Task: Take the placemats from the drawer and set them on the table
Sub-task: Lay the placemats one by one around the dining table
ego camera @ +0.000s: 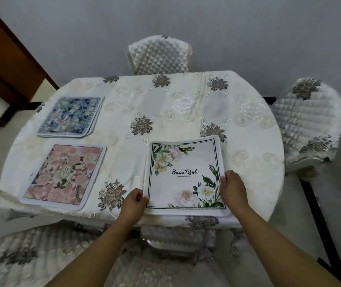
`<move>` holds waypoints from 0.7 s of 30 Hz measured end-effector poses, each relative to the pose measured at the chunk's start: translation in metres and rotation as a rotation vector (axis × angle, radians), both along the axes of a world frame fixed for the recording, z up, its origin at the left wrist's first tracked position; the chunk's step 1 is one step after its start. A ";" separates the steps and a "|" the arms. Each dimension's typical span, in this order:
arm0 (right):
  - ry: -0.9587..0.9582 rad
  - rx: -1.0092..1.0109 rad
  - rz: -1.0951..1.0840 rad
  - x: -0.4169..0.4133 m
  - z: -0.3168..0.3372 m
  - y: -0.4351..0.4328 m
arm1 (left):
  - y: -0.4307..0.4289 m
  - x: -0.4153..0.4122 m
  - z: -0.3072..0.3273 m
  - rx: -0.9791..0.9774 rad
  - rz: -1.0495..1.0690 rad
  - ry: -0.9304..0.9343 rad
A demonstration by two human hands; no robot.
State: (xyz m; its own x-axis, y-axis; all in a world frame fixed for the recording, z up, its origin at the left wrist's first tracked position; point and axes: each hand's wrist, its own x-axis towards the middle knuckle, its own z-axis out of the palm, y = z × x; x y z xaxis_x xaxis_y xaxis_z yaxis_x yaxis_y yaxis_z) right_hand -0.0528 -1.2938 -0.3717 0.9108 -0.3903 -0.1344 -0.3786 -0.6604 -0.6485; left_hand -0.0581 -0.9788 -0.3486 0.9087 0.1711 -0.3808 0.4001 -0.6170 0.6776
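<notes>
A white placemat (186, 175) printed with green-and-white flowers and the word "Beautiful" lies at the near edge of the table (165, 112), with more mat edges showing under it. My left hand (133, 200) pinches its near left edge and my right hand (232, 188) grips its right edge. A pink floral placemat (63, 176) lies flat at the near left. Beyond it, a blue floral placemat (71, 117) rests at the far left, with another mat's edge showing beneath. No drawer is in view.
A cream embroidered cloth with grey flower motifs covers the table. Quilted covered chairs stand at the far side (159, 55), at the right (308, 121) and close in front of me (30, 255). A dark wooden frame (5, 65) stands at the far left.
</notes>
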 end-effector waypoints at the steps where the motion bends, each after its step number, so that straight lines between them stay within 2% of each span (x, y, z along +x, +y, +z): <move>1: 0.010 -0.011 0.016 0.008 -0.007 -0.003 | -0.005 0.007 -0.004 0.017 0.014 0.006; 9: 0.046 -0.141 0.089 0.016 -0.052 -0.009 | -0.015 0.022 -0.036 0.122 0.005 0.081; 14: 0.022 -0.162 0.063 0.014 -0.053 -0.002 | -0.017 0.017 -0.040 0.208 -0.033 0.021; 17: -0.003 -0.252 0.031 0.010 -0.049 0.008 | -0.026 0.016 -0.048 0.407 -0.044 -0.128; 19: -0.048 -0.304 0.159 0.007 -0.044 0.027 | -0.043 0.017 -0.054 0.471 -0.093 -0.200; 21: -0.054 -0.350 0.361 0.005 -0.043 0.054 | -0.069 0.018 -0.060 0.488 -0.229 -0.233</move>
State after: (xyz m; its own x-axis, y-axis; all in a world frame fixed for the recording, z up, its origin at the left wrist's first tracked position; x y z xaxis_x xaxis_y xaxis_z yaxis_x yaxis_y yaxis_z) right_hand -0.0483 -1.2402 -0.4150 0.9980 -0.0625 -0.0009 -0.0582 -0.9244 -0.3769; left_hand -0.0403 -1.0475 -0.4087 0.9935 0.0658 -0.0931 0.0943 -0.9328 0.3479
